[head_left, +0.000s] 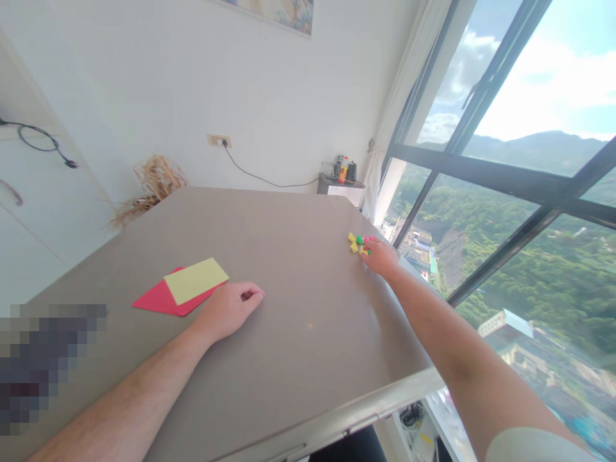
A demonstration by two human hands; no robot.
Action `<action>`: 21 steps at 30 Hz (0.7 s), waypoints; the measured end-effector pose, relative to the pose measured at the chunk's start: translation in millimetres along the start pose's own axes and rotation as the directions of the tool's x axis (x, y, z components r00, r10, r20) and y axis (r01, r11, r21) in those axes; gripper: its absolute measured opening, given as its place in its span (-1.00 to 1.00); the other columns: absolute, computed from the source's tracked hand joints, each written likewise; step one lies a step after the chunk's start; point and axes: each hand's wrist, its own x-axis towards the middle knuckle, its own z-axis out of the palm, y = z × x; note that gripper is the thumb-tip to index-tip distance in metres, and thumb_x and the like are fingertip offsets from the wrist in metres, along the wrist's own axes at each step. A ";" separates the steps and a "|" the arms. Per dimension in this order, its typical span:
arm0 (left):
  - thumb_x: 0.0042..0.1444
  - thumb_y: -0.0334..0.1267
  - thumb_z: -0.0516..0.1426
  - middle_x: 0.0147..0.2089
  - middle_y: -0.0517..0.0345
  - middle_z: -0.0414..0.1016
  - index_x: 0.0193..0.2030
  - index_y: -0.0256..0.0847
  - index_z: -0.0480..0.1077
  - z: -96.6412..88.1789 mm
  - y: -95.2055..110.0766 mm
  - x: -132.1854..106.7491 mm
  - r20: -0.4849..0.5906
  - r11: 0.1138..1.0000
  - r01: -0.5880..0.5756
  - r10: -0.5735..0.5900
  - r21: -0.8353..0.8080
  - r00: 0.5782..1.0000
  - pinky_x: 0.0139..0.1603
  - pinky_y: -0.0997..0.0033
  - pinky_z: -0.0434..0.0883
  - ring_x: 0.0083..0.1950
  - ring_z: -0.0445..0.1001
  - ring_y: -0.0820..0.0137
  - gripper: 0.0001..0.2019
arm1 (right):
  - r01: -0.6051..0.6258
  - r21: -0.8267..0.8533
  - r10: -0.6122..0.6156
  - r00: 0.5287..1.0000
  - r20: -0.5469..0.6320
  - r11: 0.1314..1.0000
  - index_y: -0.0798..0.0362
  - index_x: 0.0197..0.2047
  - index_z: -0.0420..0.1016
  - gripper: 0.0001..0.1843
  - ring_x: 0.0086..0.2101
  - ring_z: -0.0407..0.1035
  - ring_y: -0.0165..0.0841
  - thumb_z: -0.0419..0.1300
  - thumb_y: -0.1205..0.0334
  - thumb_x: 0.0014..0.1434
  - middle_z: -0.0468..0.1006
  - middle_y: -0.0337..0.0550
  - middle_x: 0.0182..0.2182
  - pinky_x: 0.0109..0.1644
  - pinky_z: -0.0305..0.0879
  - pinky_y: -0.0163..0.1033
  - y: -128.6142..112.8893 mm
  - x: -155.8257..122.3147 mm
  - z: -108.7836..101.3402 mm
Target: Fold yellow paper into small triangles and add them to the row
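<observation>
My left hand (235,308) rests on the tabletop with its fingers curled in and thumb against them, and I see nothing in it. Touching or just beside its wrist side is a red sheet or envelope (154,300) with pointed corners, overlaid by a pale yellow rectangle of paper (197,280). At the table's right side my right hand (380,256) reaches among several small coloured pieces, its fingers bent down and together. Yellow pieces (354,247), a green one (359,240) and a pink one (368,239) lie by its fingertips. What the fingertips grip is hidden.
Both arms lie over a brown-grey table (289,237). Beyond its far edge stand a small cabinet (344,190) with a bottle (343,170) and dried stalks (158,179). Large windows (510,173) flank the right edge. A blurred patch (43,366) covers the lower left.
</observation>
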 end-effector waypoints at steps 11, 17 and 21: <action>0.18 0.03 0.06 -0.25 0.19 0.66 -0.29 -0.06 0.57 0.5 0.6 -0.8 -0.007 1.000 -0.006 0.006 0.003 1.000 -0.17 0.34 0.38 -0.19 0.57 0.24 -0.68 | 0.067 -0.013 -0.067 0.998 0.022 0.998 -0.02 -0.13 0.65 -0.68 -0.02 0.44 -0.22 0.05 0.13 0.35 0.57 -0.04 -0.05 -0.04 0.34 -0.23 -19.9 11.2 6.1; 0.16 0.03 0.07 -0.24 0.19 0.66 -0.29 -0.06 0.57 1.5 -0.4 -0.1 0.000 1.000 0.016 -0.016 -0.013 1.000 -0.16 0.34 0.38 -0.18 0.57 0.24 -0.69 | 0.126 -0.018 -0.126 0.992 0.028 0.992 0.00 -0.17 0.64 -0.69 0.00 0.41 -0.24 0.05 0.19 0.35 0.57 -0.07 -0.01 -0.07 0.29 -0.26 -13.4 -0.4 1.8; 0.16 0.04 0.07 -0.23 0.18 0.66 -0.28 -0.06 0.57 1.6 0.5 -0.1 -0.007 1.000 0.014 -0.014 -0.006 1.000 -0.15 0.33 0.38 -0.16 0.57 0.23 -0.68 | 0.168 -0.019 -0.167 0.985 0.030 0.986 0.03 -0.18 0.63 -0.67 0.01 0.39 -0.24 0.03 0.20 0.35 0.56 -0.07 -0.01 -0.06 0.25 -0.27 -8.0 -7.7 -0.2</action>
